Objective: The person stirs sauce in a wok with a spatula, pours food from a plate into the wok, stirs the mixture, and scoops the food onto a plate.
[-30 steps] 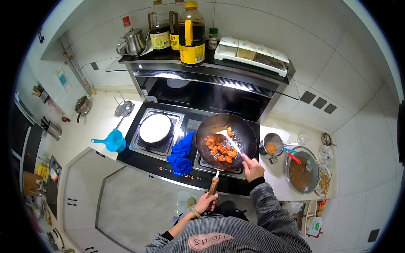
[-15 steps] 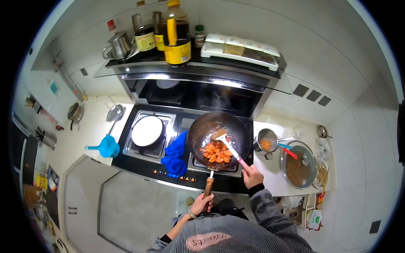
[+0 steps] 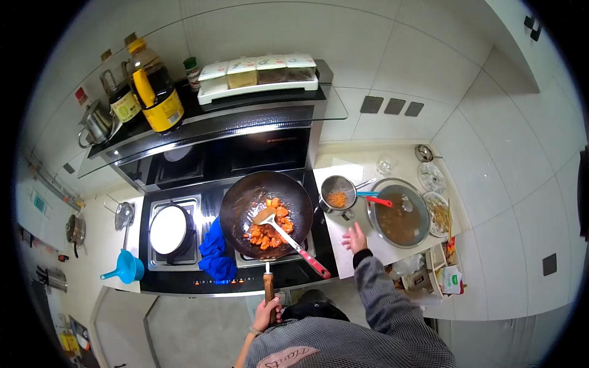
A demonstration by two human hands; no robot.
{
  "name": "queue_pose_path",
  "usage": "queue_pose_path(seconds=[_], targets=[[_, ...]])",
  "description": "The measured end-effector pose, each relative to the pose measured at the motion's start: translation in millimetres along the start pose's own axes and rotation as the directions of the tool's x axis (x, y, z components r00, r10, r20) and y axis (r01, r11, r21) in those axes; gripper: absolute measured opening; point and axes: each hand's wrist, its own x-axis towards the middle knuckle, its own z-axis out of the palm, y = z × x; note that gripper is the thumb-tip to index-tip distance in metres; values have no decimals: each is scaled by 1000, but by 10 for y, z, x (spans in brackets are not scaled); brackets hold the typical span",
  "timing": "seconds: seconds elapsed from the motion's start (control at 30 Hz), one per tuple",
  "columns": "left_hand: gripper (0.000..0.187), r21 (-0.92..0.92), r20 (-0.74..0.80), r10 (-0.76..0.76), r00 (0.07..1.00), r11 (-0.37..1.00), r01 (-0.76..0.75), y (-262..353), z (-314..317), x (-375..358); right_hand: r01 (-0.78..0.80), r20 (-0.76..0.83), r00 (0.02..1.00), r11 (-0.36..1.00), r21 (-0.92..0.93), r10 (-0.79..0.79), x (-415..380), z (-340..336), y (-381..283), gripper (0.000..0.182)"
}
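Note:
My left hand (image 3: 266,314) is wrapped round the wooden handle (image 3: 269,287) of a dark wok (image 3: 236,202) on the right burner. Orange-red glazed chunks of food (image 3: 265,238) lie in the wok. A spatula (image 3: 285,234) rests among them, its red grip leaning out over the wok's right rim with no hand on it. My right hand (image 3: 354,238) is open and holds nothing, above the white counter. Just beyond it stands a metal pot (image 3: 328,202) with a strainer of orange bits (image 3: 337,198). To its right is a large bowl of brownish liquid (image 3: 399,227).
A white-topped pan (image 3: 169,230) sits on the left burner, beside a bunched blue cloth (image 3: 216,254). A blue ladle (image 3: 130,267) lies on the left counter. Bottles (image 3: 156,92) and a seasoning box (image 3: 257,76) line the glass-edged shelf. A red-handled utensil (image 3: 377,201) lies across the large bowl's rim.
My right hand has let go of the spatula and moved right toward the pot, fingers spreading. The spatula now rests in the wok. The view has shifted right; my left hand keeps the handle.

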Motion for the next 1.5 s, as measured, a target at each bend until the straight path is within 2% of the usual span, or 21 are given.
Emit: queue_pose_path(seconds=[0.03, 0.1, 0.17, 0.2, 0.23, 0.27, 0.33, 0.37, 0.43, 0.57, 0.7, 0.93, 1.13, 1.27, 1.3, 1.33, 1.37, 1.4, 1.43, 1.47, 1.5], targets=[[27, 5, 0, -4, 1000, 1000, 4, -6, 8, -7, -82, -9, 997, 994, 68, 83, 305, -80, 126, 65], [28, 44, -32, -4, 999, 999, 6, 21, 20, -23, -78, -31, 996, 995, 60, 80, 703, -110, 200, 69], [28, 39, -25, 11, 1000, 999, -10, 22, 30, -26, -213, -60, 972, 959, 188, 227, 983, -109, 213, 62], [27, 56, -36, 10, 999, 998, -8, 37, 35, -28, -225, -6, 974, 969, 104, 227, 1084, -129, 223, 47], [26, 72, -48, 8, 999, 997, -4, 46, 53, -38, -227, 0, 974, 968, 106, 228, 1094, -124, 217, 47], [24, 64, -57, 11, 998, 998, -7, 64, 71, -59, -190, 19, 982, 980, 59, 189, 1043, -112, 179, 39], [25, 72, -69, 14, 997, 997, -9, 80, 81, -82, -102, 50, 993, 994, -35, 104, 961, -110, 145, 41], [25, 79, -75, 15, 997, 997, -9, 83, 70, -79, -102, 54, 993, 994, -33, 104, 983, -83, 170, 41], [26, 50, -73, 11, 997, 999, -7, 47, 41, -69, 24, 112, 993, 997, 67, -31, 997, -67, 181, 40], [26, 115, -85, 53, 995, 992, -43, 62, 41, -57, 23, 104, 994, 990, 141, -38, 1112, -91, 49, 37], [31, 83, -84, 47, 995, 996, -40, 48, 42, -55, 139, 131, 980, 985, 101, -152, 1400, -242, -228, 36], [29, 28, -77, 34, 996, 999, -32, 106, 108, -92, -34, 198, 980, 999, 30, 28, 2378, -666, -751, 29], [29, 32, -126, -5, 992, 999, 9, 112, 133, -112, -202, 225, 958, 975, 90, 177, 2875, -834, -936, 17], [28, 38, -147, -10, 989, 999, 16, 97, 118, -117, -373, 248, 913, 909, 185, 324, 3112, -900, -900, 18], [28, 47, -141, -9, 990, 999, 16, 91, 118, -113, -378, 217, 914, 914, 146, 343, 3174, -931, -859, 28], [28, 55, -137, -7, 991, 998, 15, 92, 125, -114, -228, 301, 921, 968, -106, 249, 3349, -1023, -709, 38], [28, 42, -158, -1, 987, 999, 8, 114, 148, -124, 85, 414, 901, 884, -460, 129, 3319, -1001, -761, 37], [27, 39, -158, -22, 987, 999, 29, 146, 191, -135, 550, 581, 813, 361, -754, -24, 3095, -964, -942, 36], [27, 31, -164, -39, 986, 999, 45, 178, 222, -155, 656, 655, 754, 90, -749, -46, 2932, -929, -1078, 35], [30, 23, -140, -65, 988, 997, 69, 210, 227, -172, 682, 681, 731, 8, -731, -42, 2839, -909, -1164, 34], [30, -3, -177, -46, 983, 999, 47, 155, 175, -170, 668, 669, 744, 61, -742, -15, 2709, -890, -1293, 34]])
